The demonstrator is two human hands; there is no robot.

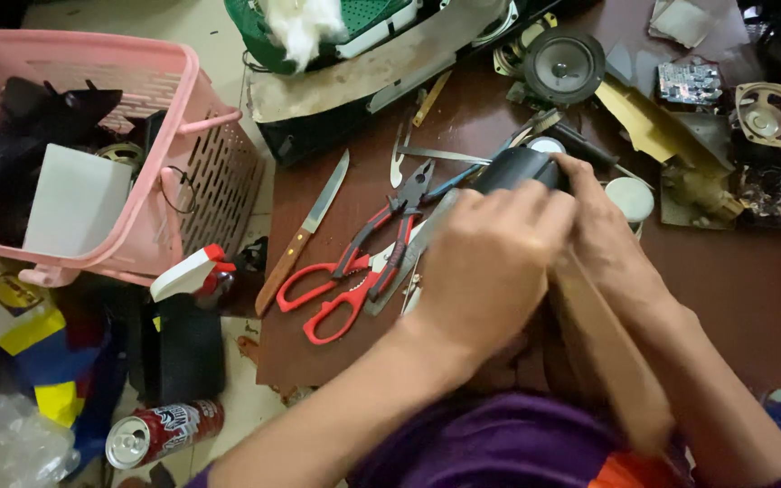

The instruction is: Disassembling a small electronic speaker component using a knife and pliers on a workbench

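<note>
Head view: two hands hold a dark round thing (515, 167) over the brown table (752, 298).
The left hand (485, 271) covers it, fingers curled; the right hand (607, 239) grips it at 3 o'clock. It is not set down yet. Red scissors (332, 294) lie at 9 o'clock.

Both hands, left hand (485, 271) and right hand (603, 226), clasp a black cylinder (515, 167).

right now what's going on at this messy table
A person has both hands around a dark rounded object over a brown table. The left hand covers it from the near side; the right hand holds its far side. Red-handled scissors, pliers and a wooden-handled knife lie just left. A pink basket stands beyond the table's left edge.
</note>
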